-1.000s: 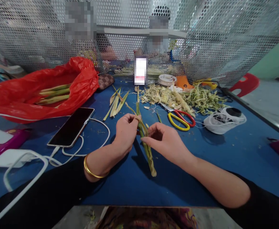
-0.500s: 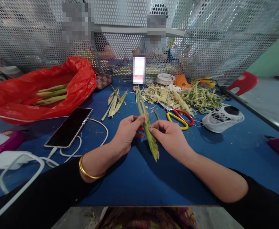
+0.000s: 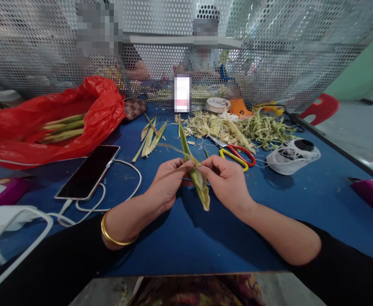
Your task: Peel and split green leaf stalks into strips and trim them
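Note:
A long green stalk [image 3: 199, 185] is held over the blue table [image 3: 186, 238] between both hands. My left hand [image 3: 167, 185] pinches it from the left, fingers closed on an outer leaf near its middle. My right hand [image 3: 229, 182] pinches the same stalk from the right. The stalk's thick lower end points toward me and its thin tip reaches away toward a pile of peeled husks [image 3: 237, 127]. A gold bangle [image 3: 113, 231] circles my left wrist.
A red plastic bag [image 3: 46, 123] with more stalks lies at the left. A phone [image 3: 87, 172] on a white cable, red-and-yellow scissors [image 3: 237, 155], a spool of white thread [image 3: 291, 155], loose leaf strips [image 3: 150, 138] and a perforated metal screen [image 3: 301, 51] with people behind surround the work spot.
The stalk has been drawn up through my fingers, so less of it hangs below my hands. Both hands have come closer together on it.

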`<state>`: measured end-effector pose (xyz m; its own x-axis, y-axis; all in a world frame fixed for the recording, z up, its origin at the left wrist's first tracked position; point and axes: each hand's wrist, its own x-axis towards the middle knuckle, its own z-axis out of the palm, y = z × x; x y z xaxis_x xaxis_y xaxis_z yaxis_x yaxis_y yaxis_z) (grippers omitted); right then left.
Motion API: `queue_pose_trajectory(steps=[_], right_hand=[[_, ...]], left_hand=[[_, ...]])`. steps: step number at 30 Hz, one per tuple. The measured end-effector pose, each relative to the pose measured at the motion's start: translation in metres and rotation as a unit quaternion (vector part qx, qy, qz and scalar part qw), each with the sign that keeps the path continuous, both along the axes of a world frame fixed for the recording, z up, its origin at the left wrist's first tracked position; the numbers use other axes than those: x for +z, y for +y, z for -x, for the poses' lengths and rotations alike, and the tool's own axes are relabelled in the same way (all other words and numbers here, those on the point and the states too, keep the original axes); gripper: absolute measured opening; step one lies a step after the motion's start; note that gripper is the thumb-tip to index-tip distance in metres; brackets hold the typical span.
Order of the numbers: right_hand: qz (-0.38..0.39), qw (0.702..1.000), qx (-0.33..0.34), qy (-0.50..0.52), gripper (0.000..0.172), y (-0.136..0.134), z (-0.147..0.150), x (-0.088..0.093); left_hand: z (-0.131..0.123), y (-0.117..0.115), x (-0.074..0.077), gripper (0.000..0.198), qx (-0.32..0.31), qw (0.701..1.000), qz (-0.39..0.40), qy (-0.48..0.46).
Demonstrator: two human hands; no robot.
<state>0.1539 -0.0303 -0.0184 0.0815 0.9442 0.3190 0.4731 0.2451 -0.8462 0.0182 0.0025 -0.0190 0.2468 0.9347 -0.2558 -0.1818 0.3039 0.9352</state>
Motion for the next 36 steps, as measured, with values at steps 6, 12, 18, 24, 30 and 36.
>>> queue_pose_trajectory(steps=[6,12,18,24,30,36], right_hand=[[-0.044,0.999,-0.005,-0.022,0.016,-0.001,0.001,-0.002],[-0.09,0.994,0.008,-0.059,0.014,-0.003,0.002,-0.001],[-0.004,0.999,0.038,-0.021,0.009,-0.001,0.001,-0.001],[0.087,0.995,0.045,0.0,0.011,0.002,0.001,-0.004],[-0.009,0.999,0.023,-0.041,0.012,-0.004,0.002,0.001],[-0.069,0.995,0.019,-0.066,0.01,-0.007,0.003,0.002]], left_hand=[[-0.002,-0.002,0.001,0.012,0.023,1.0,0.004,-0.009],[-0.001,-0.001,0.001,0.015,0.037,0.999,0.015,-0.006],[0.001,0.002,-0.002,0.017,0.044,0.999,-0.004,0.013],[0.002,0.004,-0.003,0.012,0.06,0.995,-0.054,0.06],[0.002,0.008,-0.007,0.023,0.048,0.998,-0.023,0.031],[0.002,0.008,-0.007,0.02,0.058,0.998,-0.018,0.02]])
